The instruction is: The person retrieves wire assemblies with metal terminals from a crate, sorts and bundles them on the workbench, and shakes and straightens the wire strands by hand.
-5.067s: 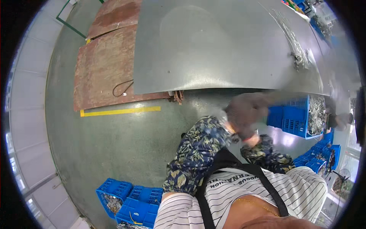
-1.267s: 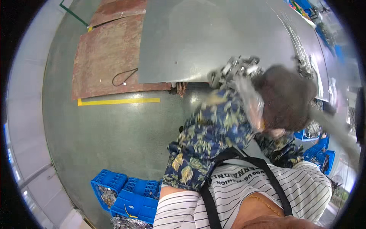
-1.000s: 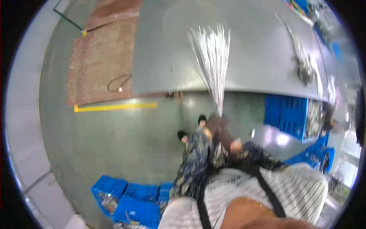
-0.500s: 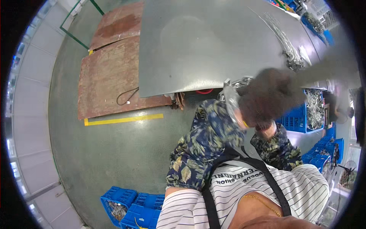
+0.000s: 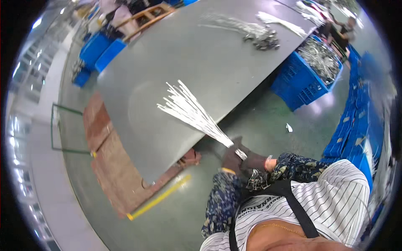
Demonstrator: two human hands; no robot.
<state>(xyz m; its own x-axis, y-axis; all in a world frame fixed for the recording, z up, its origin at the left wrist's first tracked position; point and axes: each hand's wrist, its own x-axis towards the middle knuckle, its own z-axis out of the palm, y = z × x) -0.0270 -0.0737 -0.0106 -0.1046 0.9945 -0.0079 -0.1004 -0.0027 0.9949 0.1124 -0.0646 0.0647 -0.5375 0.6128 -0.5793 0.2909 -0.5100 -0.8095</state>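
A bundle of thin white metal rods (image 5: 190, 111) fans out over the edge of a large grey metal table (image 5: 176, 58). Both my gloved hands grip the bundle's near end close to my chest. My left hand (image 5: 231, 159) in a dark glove holds the rods from below. My right hand (image 5: 254, 160) closes on them just beside it, above a cluster of metal hooks (image 5: 255, 182) at the bundle's end. Floral sleeves cover both forearms.
More rod bundles and metal parts (image 5: 255, 33) lie at the table's far end. A blue crate of metal pieces (image 5: 312, 71) stands right of the table, with stacked blue crates (image 5: 349, 134) farther right. A rusty floor plate (image 5: 113, 167) and yellow line (image 5: 159, 196) lie left.
The view has swung sharply. The rod bundle, raised upright a second ago, now points away across the table edge, both hands still on its near end.
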